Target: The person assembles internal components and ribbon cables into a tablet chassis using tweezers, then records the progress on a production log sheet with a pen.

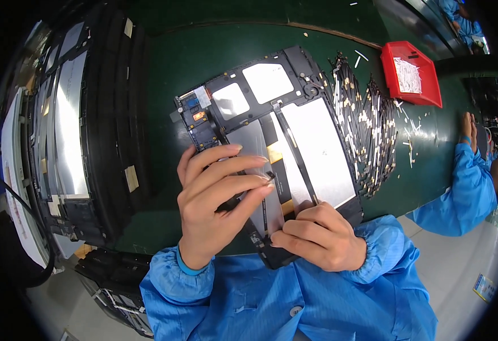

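Note:
An opened tablet body (pixel 302 58), black with silver plates and small circuit boards, lies tilted on the bench in front of me. My left hand (pixel 218 184) is over its left part, thumb and fingertips pinching the upper end of a thin black flex cable (pixel 265 213). This cable runs down over a grey plate toward the tablet's near edge. There my right hand (pixel 320 236) is closed, its fingertips at the cable's lower end, though their exact grip is partly hidden. Another black ribbon cable (pixel 296 150) crosses the tablet and passes beneath my right hand's knuckles.
A heap of black flex cables (pixel 368 131) lies right of the tablet. Beyond it stands a red bin (pixel 430 85) with white strips; more strips are scattered nearby. Stacked tablet bodies (pixel 70 119) fill the left side. At far right, a co-worker's blue sleeve (pixel 459 187) and hands rest at the green bench (pixel 203 48).

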